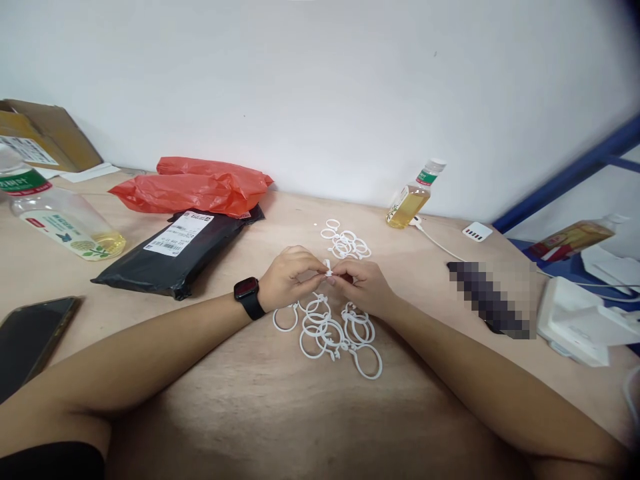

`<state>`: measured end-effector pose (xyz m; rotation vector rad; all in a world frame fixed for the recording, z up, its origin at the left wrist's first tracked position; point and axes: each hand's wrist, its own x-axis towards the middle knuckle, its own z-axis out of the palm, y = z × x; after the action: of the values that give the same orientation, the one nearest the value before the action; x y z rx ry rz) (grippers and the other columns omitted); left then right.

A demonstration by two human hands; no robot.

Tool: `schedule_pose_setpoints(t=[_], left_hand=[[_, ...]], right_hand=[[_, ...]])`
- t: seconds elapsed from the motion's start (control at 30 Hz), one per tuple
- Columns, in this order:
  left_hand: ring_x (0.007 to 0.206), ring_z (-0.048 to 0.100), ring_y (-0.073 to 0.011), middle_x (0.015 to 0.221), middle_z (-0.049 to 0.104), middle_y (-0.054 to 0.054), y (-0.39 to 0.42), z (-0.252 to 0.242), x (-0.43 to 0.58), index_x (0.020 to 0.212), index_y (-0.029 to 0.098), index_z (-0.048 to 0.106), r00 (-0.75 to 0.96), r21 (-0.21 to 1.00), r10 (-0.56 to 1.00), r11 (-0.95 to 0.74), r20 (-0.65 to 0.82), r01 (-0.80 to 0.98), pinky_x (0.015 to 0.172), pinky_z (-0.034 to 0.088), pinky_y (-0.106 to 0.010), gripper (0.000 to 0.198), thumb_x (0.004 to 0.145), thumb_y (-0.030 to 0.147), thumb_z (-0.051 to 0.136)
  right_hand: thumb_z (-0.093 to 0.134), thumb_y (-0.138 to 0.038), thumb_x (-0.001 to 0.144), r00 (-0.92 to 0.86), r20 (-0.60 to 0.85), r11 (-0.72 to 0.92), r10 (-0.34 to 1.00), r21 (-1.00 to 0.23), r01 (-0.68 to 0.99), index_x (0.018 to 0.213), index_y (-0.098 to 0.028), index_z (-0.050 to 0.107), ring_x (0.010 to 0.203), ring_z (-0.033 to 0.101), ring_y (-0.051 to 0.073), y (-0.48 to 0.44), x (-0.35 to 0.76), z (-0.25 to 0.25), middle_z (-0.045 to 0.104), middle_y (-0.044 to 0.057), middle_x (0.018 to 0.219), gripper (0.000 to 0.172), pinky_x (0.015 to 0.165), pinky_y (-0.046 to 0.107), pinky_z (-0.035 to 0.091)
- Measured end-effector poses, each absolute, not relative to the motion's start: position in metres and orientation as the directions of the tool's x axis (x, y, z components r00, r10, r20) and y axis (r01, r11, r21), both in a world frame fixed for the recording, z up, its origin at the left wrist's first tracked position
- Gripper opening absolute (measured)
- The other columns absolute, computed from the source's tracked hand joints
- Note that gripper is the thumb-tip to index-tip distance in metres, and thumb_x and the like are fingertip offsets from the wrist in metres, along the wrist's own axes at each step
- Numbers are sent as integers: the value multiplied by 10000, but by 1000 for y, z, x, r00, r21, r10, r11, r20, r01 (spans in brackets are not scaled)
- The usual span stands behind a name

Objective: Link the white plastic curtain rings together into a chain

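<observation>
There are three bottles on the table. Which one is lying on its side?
The big clear bottle at the far left, green-banded, lies flat beside the black parcel. The small bottle by the wall stands; the right-edge one is tilted.

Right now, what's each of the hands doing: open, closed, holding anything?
Left hand: closed, fingertips pinching a small white plastic ring piece.
Right hand: closed, pinching the same piece from the other side.
</observation>
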<state>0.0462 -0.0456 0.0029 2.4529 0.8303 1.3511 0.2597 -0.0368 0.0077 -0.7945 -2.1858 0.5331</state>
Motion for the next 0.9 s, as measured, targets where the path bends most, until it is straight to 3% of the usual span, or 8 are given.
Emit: schedule_pose_setpoints(t=[0.1,0.2,0.33,0.47,0.6,0.7,0.83,0.9], left_hand=[[822,675,-171,859,756,-46,-46,2,46,893,199,689,397,440,569,-817,720,373,804,510,-341,91,889,275,638],[814,674,-167,851,755,-40,-46,2,46,896,200,687,405,431,565,-820,719,377,797,499,-336,89,896,275,638],[807,670,-159,839,750,-33,-47,3,45,899,198,677,464,413,535,-843,705,344,806,479,-335,127,927,295,598],[813,666,-155,851,744,-34,-47,2,45,906,191,665,448,409,530,-846,720,343,816,466,-330,111,932,273,596],[836,670,-163,886,744,-38,-45,0,45,943,191,662,390,434,581,-805,714,404,821,464,-335,105,916,284,622],[878,674,-180,922,747,-42,-44,0,45,1022,192,655,380,457,615,-779,691,430,842,462,-354,154,903,288,632],[848,671,-177,881,742,-34,-45,0,46,976,189,670,404,468,636,-765,658,442,822,459,-346,127,904,279,618],[847,669,-177,879,740,-32,-45,1,46,975,188,671,421,471,641,-763,642,442,825,457,-348,131,904,278,607]], right_hand=[[700,-333,852,-450,548,705,705,-606,368,907,-218,716,590,585,124,-38,259,6,712,15,764,129,575,265,471],[652,-315,894,-482,588,753,649,-587,297,903,-237,729,700,660,148,-38,259,7,751,34,855,110,649,285,520],[638,-302,905,-531,601,783,597,-579,225,859,-225,715,739,685,152,-38,260,11,745,31,821,118,684,284,534],[624,-251,903,-527,561,747,638,-618,245,915,-210,696,636,650,118,-42,258,10,714,4,741,83,602,241,509],[628,-225,879,-465,576,737,672,-580,346,1019,-221,691,618,640,116,-40,256,6,726,3,790,153,593,241,519],[576,-227,910,-392,625,727,675,-471,500,1032,-241,715,718,657,145,-28,263,4,734,28,886,185,678,281,539],[581,-233,898,-336,603,625,724,-367,689,1062,-243,738,842,661,188,-10,279,2,688,64,996,227,745,318,541],[603,-239,882,-347,585,623,733,-373,687,1063,-228,737,826,652,185,-7,283,2,666,72,988,225,733,316,537]])
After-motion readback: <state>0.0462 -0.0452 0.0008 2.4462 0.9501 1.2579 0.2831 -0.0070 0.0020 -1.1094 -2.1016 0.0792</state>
